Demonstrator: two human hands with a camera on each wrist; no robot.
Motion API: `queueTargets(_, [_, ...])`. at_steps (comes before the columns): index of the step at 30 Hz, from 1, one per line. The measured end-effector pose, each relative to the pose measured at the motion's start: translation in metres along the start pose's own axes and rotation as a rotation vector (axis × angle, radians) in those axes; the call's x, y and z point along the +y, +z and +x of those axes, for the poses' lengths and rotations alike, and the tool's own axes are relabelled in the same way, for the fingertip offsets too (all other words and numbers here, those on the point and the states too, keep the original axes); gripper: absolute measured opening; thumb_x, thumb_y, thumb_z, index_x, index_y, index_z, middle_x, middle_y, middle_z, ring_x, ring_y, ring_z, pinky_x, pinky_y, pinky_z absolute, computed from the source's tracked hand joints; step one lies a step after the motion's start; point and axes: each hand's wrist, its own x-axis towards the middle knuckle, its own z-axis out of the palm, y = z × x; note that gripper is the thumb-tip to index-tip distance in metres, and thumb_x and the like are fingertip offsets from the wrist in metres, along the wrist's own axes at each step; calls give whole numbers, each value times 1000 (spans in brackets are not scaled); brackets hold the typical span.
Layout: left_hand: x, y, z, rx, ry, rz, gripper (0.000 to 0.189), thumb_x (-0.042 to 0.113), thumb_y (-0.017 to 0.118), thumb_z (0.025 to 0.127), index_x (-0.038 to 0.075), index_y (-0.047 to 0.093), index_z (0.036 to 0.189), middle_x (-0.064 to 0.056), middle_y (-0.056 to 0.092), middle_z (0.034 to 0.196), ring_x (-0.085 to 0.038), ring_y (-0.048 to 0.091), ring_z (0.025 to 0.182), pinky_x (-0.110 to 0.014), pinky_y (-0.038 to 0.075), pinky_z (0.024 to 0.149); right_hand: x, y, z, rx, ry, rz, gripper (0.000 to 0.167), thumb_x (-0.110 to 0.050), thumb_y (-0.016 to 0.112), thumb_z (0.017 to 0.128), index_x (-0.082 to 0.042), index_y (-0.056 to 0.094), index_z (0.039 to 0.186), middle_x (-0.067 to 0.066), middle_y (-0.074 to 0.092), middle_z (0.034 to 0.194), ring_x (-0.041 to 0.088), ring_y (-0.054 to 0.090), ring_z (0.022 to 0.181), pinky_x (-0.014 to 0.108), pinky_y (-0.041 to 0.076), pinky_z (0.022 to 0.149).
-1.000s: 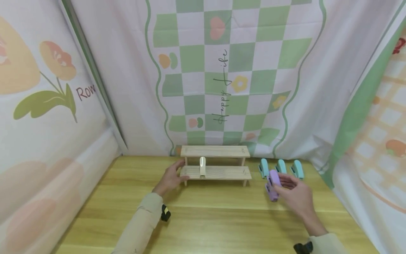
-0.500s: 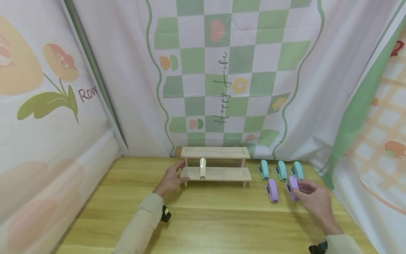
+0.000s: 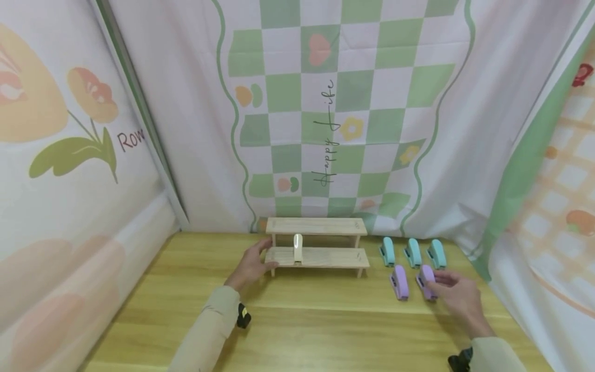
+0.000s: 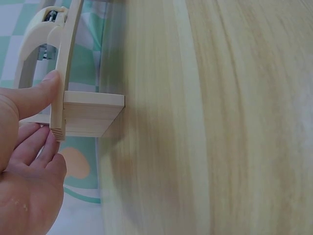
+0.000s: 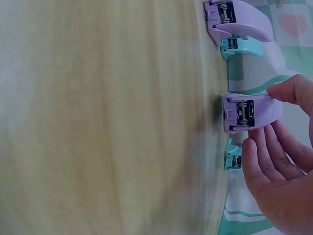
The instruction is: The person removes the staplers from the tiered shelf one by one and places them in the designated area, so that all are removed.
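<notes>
In the head view my left hand [image 3: 251,266] grips the left end of a two-tier wooden shelf [image 3: 327,257]. In the left wrist view its thumb lies over the lower board and its fingers reach under it. A cream hole punch [image 3: 298,249] stands on that lower board, left of its middle. My right hand [image 3: 457,297] pinches a purple hole punch [image 3: 426,282] between thumb and fingertips, low over the table. Another purple hole punch [image 3: 399,282] stands just left of it. In the right wrist view the held punch [image 5: 252,112] shows its metal spring mechanism.
Behind the purple ones, three turquoise hole punches [image 3: 412,252] stand in a row on the wooden table [image 3: 307,330]. A checked curtain [image 3: 348,129] hangs right behind the shelf. Fabric walls [image 3: 69,217] close in both sides.
My right hand let go of the first purple punch and moved right to the second. Over the last half second, that second punch has come slightly nearer and left. My left hand stayed on the shelf.
</notes>
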Motion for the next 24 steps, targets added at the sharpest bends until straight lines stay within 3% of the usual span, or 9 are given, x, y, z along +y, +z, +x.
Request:
queueTargets(3, [0,0,0,-2,4,5,75,12,82,91,9,46,157,-16,51,161,-43,39,155,-63,30,129,4,3,2,7,24,4,58,-27,81,92,1,62,139,28,69,134,32,72,109,14,55,67])
queueTargets(10, [2,1,-1,0,8,15,74,10,81,91,7,47,156,-17,52,160,-43,41,153,-63,32,129,8,2,5,7,15,-7,68,-40,80,93,1,59,143,27,68,138,33,71,114,12,54,68])
queueTargets(13, [4,0,-1,-4,5,13,75,9,81,91,6,46,157,-18,51,160,-44,41,153,-63,32,129,1,-1,4,22,-77,-43,75,-49,77,95,2,57,145,28,66,139,38,69,117,16,58,72])
queueTargets(16, [5,-1,-2,-5,-2,11,76,9,81,91,5,45,157,-18,51,161,-43,40,154,-62,31,129,-17,-1,2,45,-216,-77,72,-47,77,95,3,58,143,30,67,136,48,68,119,36,66,82])
queueTargets(19, [5,-1,-2,1,-7,9,77,9,81,90,5,44,158,-18,50,161,-44,40,154,-63,31,129,-41,7,-2,49,-332,-96,65,-40,80,95,4,61,140,31,69,134,53,67,120,55,62,93])
queueTargets(24, [4,-1,-3,0,-9,10,78,9,82,90,5,45,158,-18,51,161,-44,40,154,-64,30,129,-83,33,-10,-12,-405,-30,63,-34,81,94,3,60,141,29,68,135,49,68,123,58,57,105])
